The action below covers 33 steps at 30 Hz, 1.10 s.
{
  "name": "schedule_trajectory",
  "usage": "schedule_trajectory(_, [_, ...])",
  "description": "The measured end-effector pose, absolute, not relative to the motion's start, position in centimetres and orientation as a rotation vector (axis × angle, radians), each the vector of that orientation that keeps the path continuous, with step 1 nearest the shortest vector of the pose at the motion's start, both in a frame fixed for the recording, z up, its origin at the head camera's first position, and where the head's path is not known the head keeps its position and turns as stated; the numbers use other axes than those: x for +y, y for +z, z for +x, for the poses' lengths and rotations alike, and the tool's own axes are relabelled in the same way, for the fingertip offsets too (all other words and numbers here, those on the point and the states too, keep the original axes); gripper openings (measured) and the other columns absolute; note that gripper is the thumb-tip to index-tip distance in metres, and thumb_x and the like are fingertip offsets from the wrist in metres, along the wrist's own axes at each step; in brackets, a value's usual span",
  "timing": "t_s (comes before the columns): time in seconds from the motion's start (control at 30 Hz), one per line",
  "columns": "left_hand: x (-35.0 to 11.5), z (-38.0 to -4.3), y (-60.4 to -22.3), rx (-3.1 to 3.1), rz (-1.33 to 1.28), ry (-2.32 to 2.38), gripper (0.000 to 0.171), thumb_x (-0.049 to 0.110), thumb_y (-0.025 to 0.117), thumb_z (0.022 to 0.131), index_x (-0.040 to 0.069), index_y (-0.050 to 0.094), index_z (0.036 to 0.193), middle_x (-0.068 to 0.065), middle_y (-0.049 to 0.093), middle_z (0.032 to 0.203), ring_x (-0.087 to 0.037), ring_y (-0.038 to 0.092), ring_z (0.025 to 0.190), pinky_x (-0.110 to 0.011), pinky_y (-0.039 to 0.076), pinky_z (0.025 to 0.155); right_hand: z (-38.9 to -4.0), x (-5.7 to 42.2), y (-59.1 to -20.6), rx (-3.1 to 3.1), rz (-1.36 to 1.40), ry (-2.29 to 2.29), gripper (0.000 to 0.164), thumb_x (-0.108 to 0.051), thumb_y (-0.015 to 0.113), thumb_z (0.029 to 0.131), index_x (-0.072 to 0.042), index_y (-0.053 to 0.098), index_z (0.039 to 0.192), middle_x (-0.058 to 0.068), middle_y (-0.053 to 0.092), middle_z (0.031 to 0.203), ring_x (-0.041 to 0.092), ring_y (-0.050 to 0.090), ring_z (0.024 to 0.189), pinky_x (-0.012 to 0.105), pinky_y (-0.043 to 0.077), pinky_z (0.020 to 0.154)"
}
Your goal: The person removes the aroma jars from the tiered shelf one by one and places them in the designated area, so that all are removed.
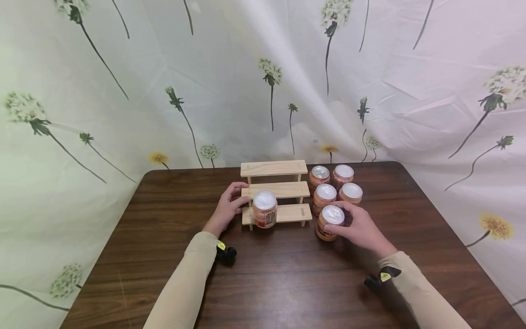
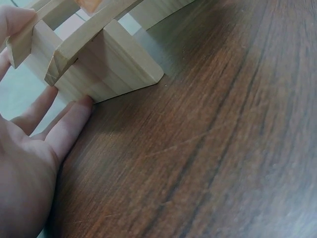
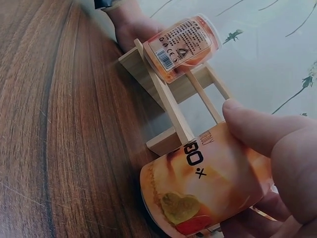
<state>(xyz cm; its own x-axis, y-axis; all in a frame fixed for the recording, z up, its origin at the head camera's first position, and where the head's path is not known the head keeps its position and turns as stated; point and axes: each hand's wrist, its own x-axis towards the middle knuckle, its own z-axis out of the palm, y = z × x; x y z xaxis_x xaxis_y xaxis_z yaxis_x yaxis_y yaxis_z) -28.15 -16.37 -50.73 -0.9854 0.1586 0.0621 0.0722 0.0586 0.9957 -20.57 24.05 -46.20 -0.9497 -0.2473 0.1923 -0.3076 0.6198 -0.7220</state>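
A pale wooden three-step rack point(image 1: 273, 169) stands toward the back of the table. One orange-labelled can point(image 1: 265, 214) with a silver lid sits on its lowest step, near the left end. My left hand point(image 1: 225, 211) rests at the rack's left end, and in the left wrist view its fingers point(image 2: 69, 124) touch the wooden side panel. My right hand point(image 1: 361, 228) grips another orange can point(image 3: 203, 183) between thumb and fingers, to the right of the rack. This can is upright in the head view, its printed label facing the right wrist camera.
Several more orange cans point(image 1: 326, 193) with silver lids stand grouped right of the rack, just behind the gripped one. The dark wooden table point(image 1: 263, 283) ends at a back edge close to a white cloth point(image 1: 230, 91) printed with dandelions.
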Motion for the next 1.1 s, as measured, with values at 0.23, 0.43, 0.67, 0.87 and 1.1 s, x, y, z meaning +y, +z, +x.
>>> schedule_trajectory(0.23, [-16.3,-28.4,-50.7,2.219,0.254,2.107,0.040,0.017,0.069,0.103,0.012,0.055,0.140,-0.018,0.053,0.138,-0.025,0.060,0.114,-0.033,0.060,0.079,-20.6,24.2,-45.7,-2.779,0.508,1.232,0.063,-0.031,0.094,0.081,-0.010,0.066,0.132,0.010,0.072,0.122,0.027,0.066,0.110,0.050,0.052,0.096])
schedule_trajectory(0.43, [-16.3,-28.4,-50.7,2.233,0.248,2.101,0.041,0.018,0.068,0.103,0.012,0.054,0.142,-0.018,0.052,0.139,-0.024,0.060,0.115,-0.033,0.060,0.080,-20.9,24.2,-44.9,-2.755,0.553,1.224,0.069,-0.035,0.095,0.079,-0.011,0.065,0.136,0.007,0.070,0.130,0.023,0.069,0.109,0.042,0.056,0.094])
schedule_trajectory(0.67, [-16.3,-28.2,-50.6,2.222,0.236,2.108,0.040,0.015,0.068,0.103,0.011,0.054,0.141,-0.019,0.052,0.138,-0.027,0.059,0.115,-0.034,0.060,0.080,-20.8,23.8,-43.5,-2.658,0.622,1.318,0.066,-0.026,0.093,0.082,-0.003,0.063,0.136,0.014,0.070,0.132,0.030,0.072,0.111,0.044,0.060,0.090])
schedule_trajectory(0.87, [-16.3,-28.0,-50.6,2.218,0.229,2.113,0.039,0.014,0.067,0.103,0.010,0.054,0.140,-0.018,0.052,0.137,-0.026,0.060,0.113,-0.033,0.060,0.079,-20.7,21.6,-42.0,-2.526,0.681,1.370,0.064,-0.018,0.092,0.083,0.001,0.062,0.137,0.018,0.068,0.134,0.035,0.067,0.122,0.052,0.055,0.100])
schedule_trajectory(1.1, [-16.4,-28.0,-50.6,2.222,0.253,2.116,0.040,0.014,0.068,0.103,0.010,0.054,0.141,-0.019,0.053,0.137,-0.024,0.061,0.111,-0.032,0.060,0.079,-20.9,17.8,-41.2,-2.482,0.751,1.345,0.067,-0.020,0.092,0.083,-0.005,0.061,0.140,0.012,0.067,0.136,0.030,0.062,0.127,0.052,0.053,0.103])
